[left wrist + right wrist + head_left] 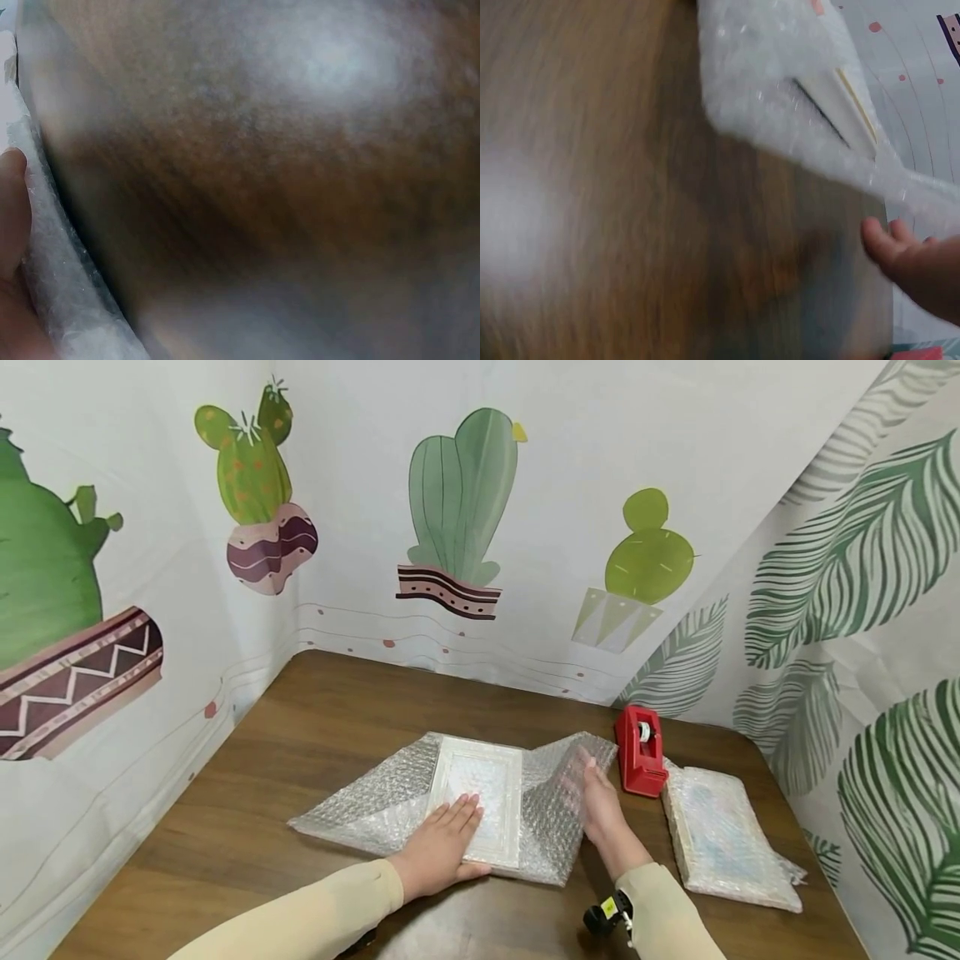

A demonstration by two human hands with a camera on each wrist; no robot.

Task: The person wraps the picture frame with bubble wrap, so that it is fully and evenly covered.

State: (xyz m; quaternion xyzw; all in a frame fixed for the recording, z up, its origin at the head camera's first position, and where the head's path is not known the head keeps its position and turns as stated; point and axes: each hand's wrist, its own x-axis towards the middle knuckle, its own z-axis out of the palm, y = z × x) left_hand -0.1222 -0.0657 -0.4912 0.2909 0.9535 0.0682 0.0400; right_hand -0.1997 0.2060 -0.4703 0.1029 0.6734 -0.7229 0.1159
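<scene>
A white picture frame (483,785) lies on a sheet of bubble wrap (375,802) at the middle of the table in the head view. My left hand (442,847) rests flat on the frame's lower left part, fingers extended. Part of that hand and the wrap's edge (52,247) show at the left of the left wrist view. At the frame's right, the wrap's side rises, and my right hand (603,806) is against it with some fingers behind the clear sheet. In the right wrist view the fingers (881,244) look extended, just beyond the wrap's edge (780,142).
A red tape dispenser (641,752) stands just right of the wrap. Farther right lies another bubble-wrapped flat object (720,835). The wooden table (352,693) meets a cactus-printed wall covering (360,527) at the back and sides.
</scene>
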